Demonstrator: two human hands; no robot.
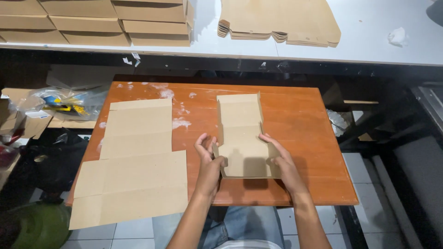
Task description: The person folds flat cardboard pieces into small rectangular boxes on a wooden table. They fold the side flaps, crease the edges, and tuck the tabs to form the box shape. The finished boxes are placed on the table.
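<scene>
A small brown cardboard box blank lies lengthwise on the orange wooden table, its side flaps partly raised. My left hand grips its near left flap, thumb on the inside. My right hand holds the near right flap the same way, fingers pressing against the edge. A larger flat cardboard blank lies on the table's left half, overhanging the near edge.
A white bench behind holds stacked folded brown boxes and a pile of flat cardboard cutouts, plus a crumpled white paper. Plastic bags with clutter sit at the left, a green object on the floor.
</scene>
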